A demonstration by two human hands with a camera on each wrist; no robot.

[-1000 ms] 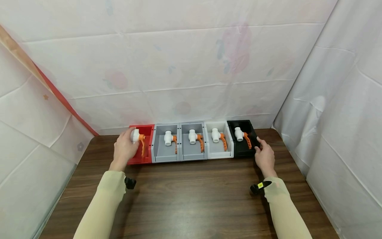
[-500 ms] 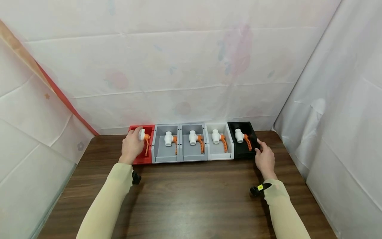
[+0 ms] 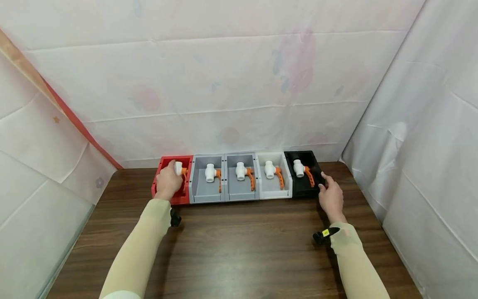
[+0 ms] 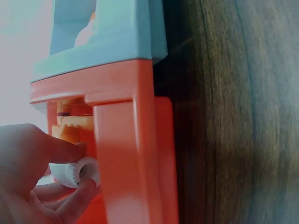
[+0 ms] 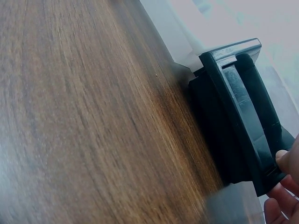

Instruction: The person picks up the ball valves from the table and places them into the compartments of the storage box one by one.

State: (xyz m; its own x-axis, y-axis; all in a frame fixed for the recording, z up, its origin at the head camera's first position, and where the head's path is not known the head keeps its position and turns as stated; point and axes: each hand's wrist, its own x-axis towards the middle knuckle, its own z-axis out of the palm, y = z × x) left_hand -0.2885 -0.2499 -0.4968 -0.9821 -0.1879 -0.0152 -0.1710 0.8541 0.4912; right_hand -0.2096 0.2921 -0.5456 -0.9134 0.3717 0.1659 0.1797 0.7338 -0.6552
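My left hand [image 3: 168, 182] reaches into the red bin [image 3: 180, 199] at the row's left end. Thumb and fingers pinch a white ball valve [image 4: 74, 172] with an orange handle, low inside the bin in the left wrist view. The palm hides part of it in the head view. At the other end, my right hand [image 3: 331, 200] grips the right side of the black bin [image 3: 304, 193], thumb over the rim and fingers outside, as the right wrist view shows. Inside that bin lies another ball valve [image 3: 299, 168], apart from the hand.
Between the end bins stand two grey bins [image 3: 207, 198] and a white bin [image 3: 275, 194], each with one similar valve lying in it. The row sits along the back of a brown wooden table [image 3: 239, 245]. White cloth [image 3: 224, 83] hangs behind and at both sides.
My left hand has moved right and down into the red bin with the ball valve still pinched. The right hand keeps its place at the black bin.
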